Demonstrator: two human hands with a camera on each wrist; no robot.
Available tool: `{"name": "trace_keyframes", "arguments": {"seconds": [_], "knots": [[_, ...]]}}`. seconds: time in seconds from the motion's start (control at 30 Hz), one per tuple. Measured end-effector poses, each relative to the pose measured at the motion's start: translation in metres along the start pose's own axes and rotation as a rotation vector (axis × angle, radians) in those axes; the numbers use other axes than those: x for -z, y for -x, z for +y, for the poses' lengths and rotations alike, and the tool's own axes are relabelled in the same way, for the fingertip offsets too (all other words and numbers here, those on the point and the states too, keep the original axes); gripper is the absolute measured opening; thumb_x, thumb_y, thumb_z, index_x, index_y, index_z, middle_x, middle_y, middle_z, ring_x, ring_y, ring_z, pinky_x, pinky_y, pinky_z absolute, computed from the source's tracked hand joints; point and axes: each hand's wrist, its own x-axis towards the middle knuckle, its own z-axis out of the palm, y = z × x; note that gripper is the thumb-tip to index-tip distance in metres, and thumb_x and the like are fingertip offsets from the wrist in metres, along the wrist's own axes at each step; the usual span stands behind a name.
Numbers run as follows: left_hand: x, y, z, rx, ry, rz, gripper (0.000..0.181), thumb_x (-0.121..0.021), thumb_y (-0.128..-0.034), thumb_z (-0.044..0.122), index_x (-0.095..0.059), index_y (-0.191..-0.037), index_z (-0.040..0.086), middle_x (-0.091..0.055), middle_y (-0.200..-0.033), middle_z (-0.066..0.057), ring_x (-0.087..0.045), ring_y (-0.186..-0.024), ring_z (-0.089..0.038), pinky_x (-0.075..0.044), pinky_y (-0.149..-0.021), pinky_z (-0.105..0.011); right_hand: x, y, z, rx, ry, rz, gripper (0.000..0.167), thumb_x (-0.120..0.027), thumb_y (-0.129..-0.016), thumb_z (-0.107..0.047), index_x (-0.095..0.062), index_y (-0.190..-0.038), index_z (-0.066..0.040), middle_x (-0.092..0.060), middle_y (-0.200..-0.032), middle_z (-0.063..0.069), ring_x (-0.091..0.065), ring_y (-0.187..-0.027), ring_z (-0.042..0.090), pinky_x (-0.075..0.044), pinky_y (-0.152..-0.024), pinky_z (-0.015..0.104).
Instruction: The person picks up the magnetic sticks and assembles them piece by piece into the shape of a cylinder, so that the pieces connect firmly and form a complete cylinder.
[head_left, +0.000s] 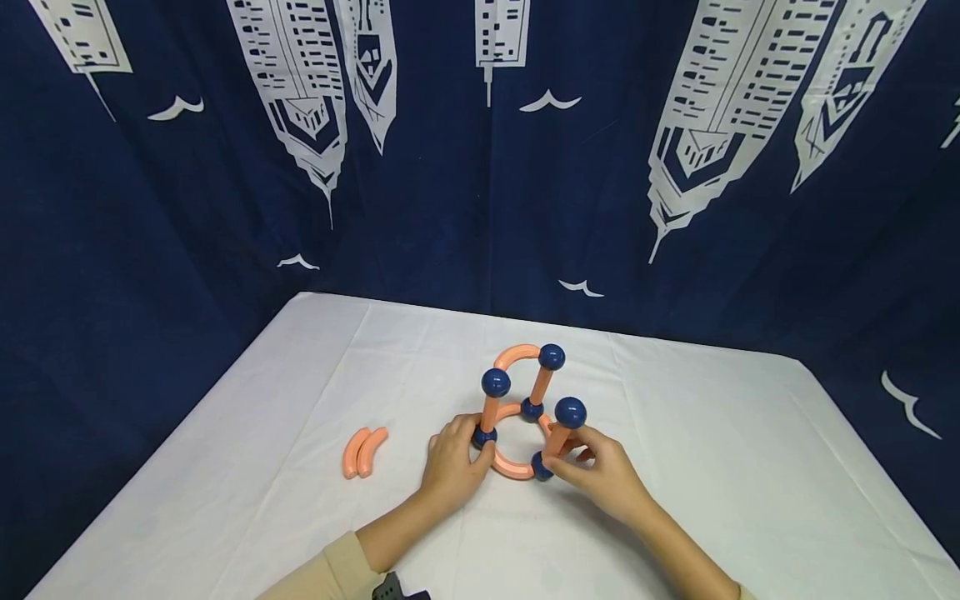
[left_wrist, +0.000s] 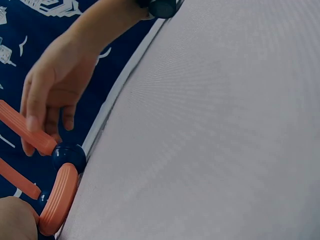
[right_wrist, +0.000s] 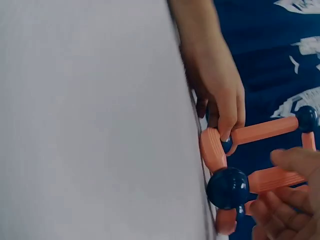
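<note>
A frame of orange rods and blue balls stands on the white table. Its base is a ring of curved rods [head_left: 512, 470] joined by blue balls. My left hand [head_left: 455, 464] grips the lower left ball [head_left: 484, 438], seen also between its fingertips in the right wrist view. At the front right, my right hand [head_left: 602, 473] holds a straight orange rod [head_left: 555, 443] between thumb and fingers. That rod leans slightly, with a blue ball [head_left: 571, 412] on top and another ball [right_wrist: 228, 188] at its foot. A curved rod [head_left: 516, 353] links the other two top balls [head_left: 496, 382].
Two curved orange rods [head_left: 367, 452] lie side by side on the table [head_left: 315, 367], left of my left hand. Behind the table hangs a dark blue curtain [head_left: 450, 208] with white building prints. A dark strap [head_left: 390, 587] shows at my left sleeve.
</note>
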Motion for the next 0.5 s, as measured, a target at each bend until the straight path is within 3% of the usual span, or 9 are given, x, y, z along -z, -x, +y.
{"name": "trace_keyframes", "arguments": {"seconds": [0.2, 0.5], "knots": [[0.0, 0.001, -0.001, 0.015, 0.0, -0.005, 0.034, -0.064, -0.0884, 0.019, -0.062, -0.119, 0.004, -0.062, -0.112, -0.008, -0.057, -0.103, -0.025, -0.038, -0.082, -0.04, -0.011, 0.002, 0.02, 0.04, -0.031, -0.004, 0.019, -0.08, -0.081, -0.019, -0.071, -0.097, -0.017, -0.063, -0.098, -0.007, -0.059, -0.086, 0.013, -0.05, -0.072, 0.03], [0.0, -0.001, -0.002, 0.017, -0.007, 0.002, 0.035, -0.065, -0.0876, 0.018, -0.063, -0.119, 0.002, -0.06, -0.105, -0.009, -0.054, -0.096, -0.024, -0.04, -0.08, -0.039, -0.02, 0.003, 0.032, 0.109, -0.042, 0.066, 0.015, -0.08, -0.08, -0.01, -0.073, -0.093, -0.012, -0.063, -0.091, -0.007, -0.057, -0.076, 0.013, -0.049, -0.064, 0.026]]}}
